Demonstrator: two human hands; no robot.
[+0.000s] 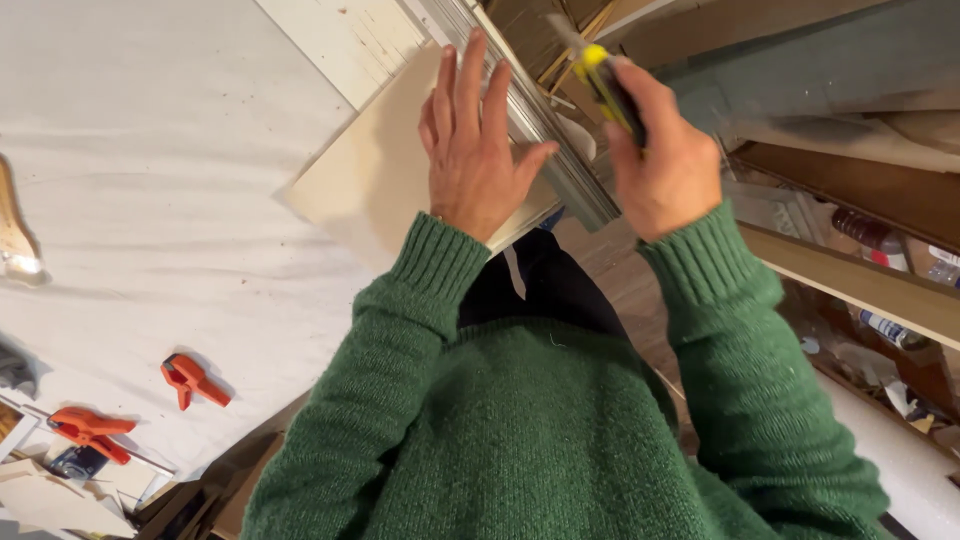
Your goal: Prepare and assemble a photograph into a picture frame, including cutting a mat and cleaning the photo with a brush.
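My left hand (472, 150) lies flat, fingers spread, pressing down on a pale thin board (370, 180) and on a long metal straightedge (560, 150) that runs along the board's edge. My right hand (665, 160) is closed around a yellow and black utility knife (605, 85), its blade end blurred and pointing up along the straightedge. Both arms wear green knitted sleeves. The board sits at the edge of a white work surface (150, 200).
Two orange spring clamps (192, 380) (90, 432) lie on the white surface at lower left, near paper scraps. A wooden tool handle (12, 235) shows at the left edge. Shelves with bottles and clutter (880, 250) stand at right, wood floor below.
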